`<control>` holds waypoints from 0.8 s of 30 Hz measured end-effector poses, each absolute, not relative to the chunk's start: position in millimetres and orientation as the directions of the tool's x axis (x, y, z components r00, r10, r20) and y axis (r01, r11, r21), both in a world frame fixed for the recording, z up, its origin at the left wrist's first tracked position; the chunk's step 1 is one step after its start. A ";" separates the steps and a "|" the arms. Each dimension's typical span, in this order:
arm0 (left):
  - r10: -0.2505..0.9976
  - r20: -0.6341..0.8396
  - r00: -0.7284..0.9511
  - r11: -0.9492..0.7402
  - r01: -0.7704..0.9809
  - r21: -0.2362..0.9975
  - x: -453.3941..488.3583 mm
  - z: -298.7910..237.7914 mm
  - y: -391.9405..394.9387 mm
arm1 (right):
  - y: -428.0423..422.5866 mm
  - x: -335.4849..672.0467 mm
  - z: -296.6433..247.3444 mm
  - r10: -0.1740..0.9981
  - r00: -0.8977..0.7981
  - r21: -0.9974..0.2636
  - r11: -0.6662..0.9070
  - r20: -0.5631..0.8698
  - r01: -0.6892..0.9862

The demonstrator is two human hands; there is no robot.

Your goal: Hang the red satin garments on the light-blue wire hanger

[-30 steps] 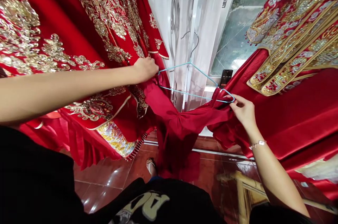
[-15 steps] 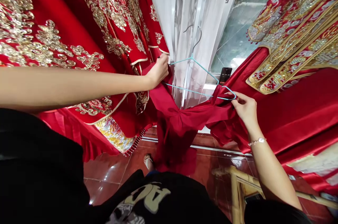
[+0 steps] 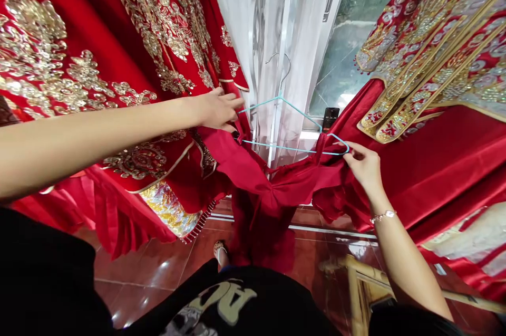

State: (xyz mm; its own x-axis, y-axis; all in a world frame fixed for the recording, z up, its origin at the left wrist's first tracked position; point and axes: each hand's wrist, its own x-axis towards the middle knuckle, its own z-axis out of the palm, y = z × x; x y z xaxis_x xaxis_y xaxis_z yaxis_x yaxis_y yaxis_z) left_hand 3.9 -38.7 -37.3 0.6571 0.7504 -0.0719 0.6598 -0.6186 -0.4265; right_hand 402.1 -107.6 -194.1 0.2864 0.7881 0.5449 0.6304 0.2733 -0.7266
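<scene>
A light-blue clothes hanger (image 3: 302, 110) with a metal hook is held up in front of me. From it hangs a dark red dress (image 3: 272, 188), its strap looped over the hanger's right part. My right hand (image 3: 366, 167), with a bracelet at the wrist, pinches the hanger's right end between thumb and fingers. At the left end, my left hand (image 3: 219, 109) has its fingers apart and reaching over the hanger and the dress's left shoulder. Its fingers partly hide that end, so whether they touch it is unclear.
Red garments with gold beadwork hang on the left (image 3: 158, 51) and the right (image 3: 427, 61). A phone (image 3: 330, 118) stands by the window behind the hanger. White curtains (image 3: 304, 35) hang at the back. A bamboo-like wooden frame (image 3: 353, 294) stands on the red tiled floor (image 3: 174, 267).
My left hand has loosened from a closed grip, its fingers now apart, and has shifted left and slightly down. The hanger sits a little lower in view. My right hand keeps its pinch.
</scene>
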 end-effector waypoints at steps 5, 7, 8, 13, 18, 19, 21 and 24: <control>0.434 -0.232 0.871 -0.895 0.387 -0.221 -9.4 -38.5 -54.2 | -101.4 404.9 -194.1 0.792 0.293 -0.733 0.264 0.536 0.626; 0.477 -0.232 0.848 -0.879 0.453 -0.149 -13.6 -43.9 -51.9 | -99.7 405.6 -195.3 0.800 0.283 -0.739 0.271 0.530 0.617; 0.516 -0.212 0.830 -0.857 0.501 -0.122 -15.0 -47.5 -49.8 | -98.8 406.0 -196.1 0.801 0.280 -0.741 0.275 0.529 0.613; 0.595 -0.196 0.780 -0.803 0.589 -0.094 -7.0 -59.9 -39.8 | -94.5 405.5 -195.8 0.789 0.310 -0.760 0.279 0.530 0.588; 0.553 -0.006 0.833 -0.822 0.544 -0.171 33.7 -41.7 -47.1 | -95.8 404.7 -182.7 0.785 0.299 -0.759 0.307 0.543 0.574; 0.551 0.154 0.820 -0.807 0.571 -0.153 45.1 -39.2 -52.8 | -96.2 405.6 -179.3 0.776 0.299 -0.751 0.311 0.555 0.583; 0.536 0.433 0.725 -0.781 0.621 -0.073 71.4 -43.5 -68.2 | -96.4 408.5 -172.6 0.758 0.302 -0.725 0.308 0.579 0.616; 0.491 0.528 0.693 -0.816 0.578 0.001 119.6 -76.9 -90.7 | -94.9 412.9 -162.9 0.765 0.295 -0.712 0.286 0.573 0.642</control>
State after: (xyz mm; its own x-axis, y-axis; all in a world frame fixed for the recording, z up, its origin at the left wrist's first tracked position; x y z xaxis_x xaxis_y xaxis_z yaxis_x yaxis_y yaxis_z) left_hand 119.6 -90.7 -76.9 0.6930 0.4908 0.5281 0.5776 -0.8163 0.0007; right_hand 412.9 -94.9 -162.9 0.2947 0.7648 0.5729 0.6419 0.2856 -0.7116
